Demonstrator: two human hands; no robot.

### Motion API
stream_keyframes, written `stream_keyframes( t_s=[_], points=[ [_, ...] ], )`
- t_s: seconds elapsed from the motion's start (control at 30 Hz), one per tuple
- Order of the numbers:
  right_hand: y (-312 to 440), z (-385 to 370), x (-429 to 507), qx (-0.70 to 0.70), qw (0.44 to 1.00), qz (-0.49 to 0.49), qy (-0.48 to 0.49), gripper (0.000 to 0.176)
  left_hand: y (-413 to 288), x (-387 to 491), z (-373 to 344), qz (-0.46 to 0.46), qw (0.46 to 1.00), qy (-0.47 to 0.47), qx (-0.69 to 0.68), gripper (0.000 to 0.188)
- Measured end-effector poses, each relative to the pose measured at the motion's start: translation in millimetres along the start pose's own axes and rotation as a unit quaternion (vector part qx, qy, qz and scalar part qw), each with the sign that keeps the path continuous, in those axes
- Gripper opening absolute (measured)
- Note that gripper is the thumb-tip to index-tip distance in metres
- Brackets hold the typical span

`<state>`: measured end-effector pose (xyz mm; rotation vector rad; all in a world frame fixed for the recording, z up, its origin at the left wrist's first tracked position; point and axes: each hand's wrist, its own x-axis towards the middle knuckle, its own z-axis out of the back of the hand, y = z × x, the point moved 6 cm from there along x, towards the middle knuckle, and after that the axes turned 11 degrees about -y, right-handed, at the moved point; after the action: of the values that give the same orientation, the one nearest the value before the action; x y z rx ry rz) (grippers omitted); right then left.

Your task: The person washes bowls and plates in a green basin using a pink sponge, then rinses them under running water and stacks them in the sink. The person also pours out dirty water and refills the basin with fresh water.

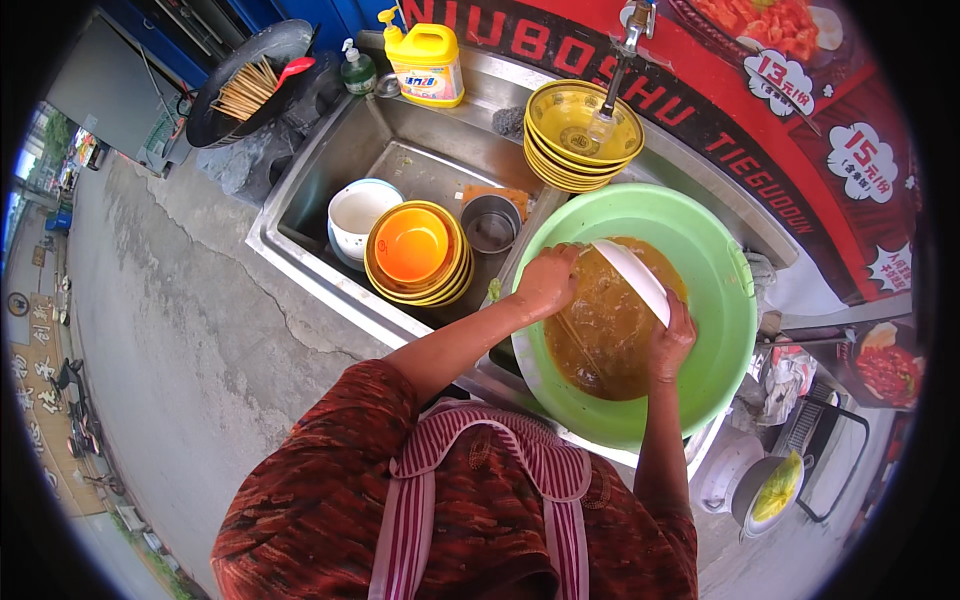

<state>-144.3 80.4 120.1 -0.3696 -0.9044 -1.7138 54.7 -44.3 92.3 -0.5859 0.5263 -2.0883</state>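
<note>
A large green plastic basin (720,315) holds murky brown water (600,337). Over the water, my right hand (673,337) grips the lower edge of a tilted white bowl (634,277). My left hand (551,277) is at the bowl's upper left, its fingers curled at the water; whether it holds something is hidden. A thin stick-like thing (581,345) lies in the water. Behind the basin stands a stack of yellow patterned bowls (577,135) under a tap (636,30). In the sink to the left are stacked yellow bowls with an orange one (411,244) on top, white bowls (364,210) and a round metal container (491,223).
The steel sink's rim (322,300) runs before me. At its back stand a yellow detergent jug (426,67), a green pump bottle (358,71) and a scouring pad (510,121). A black wok (277,45) with chopsticks is at the left; a pot (754,487) stands low at the right.
</note>
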Motion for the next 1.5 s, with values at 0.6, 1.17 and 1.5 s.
stream_keyframes(
  t_s=[0.6, 1.17, 1.5],
  points=[
    [197, -323, 77, -0.125, 0.913, 0.077, 0.381, 0.021, 142, -130, 194, 0.129, 0.945, -0.099, -0.285, 0.019],
    [151, -342, 78, -0.05, 0.94, -0.181, 0.286, 0.023, 171, -136, 174, 0.171, 0.944, -0.049, -0.277, 0.016],
    [149, -334, 56, 0.02, 0.878, -0.242, 0.413, 0.022, 160, -138, 145, 0.195, 0.927, 0.001, -0.32, 0.017]
  ],
)
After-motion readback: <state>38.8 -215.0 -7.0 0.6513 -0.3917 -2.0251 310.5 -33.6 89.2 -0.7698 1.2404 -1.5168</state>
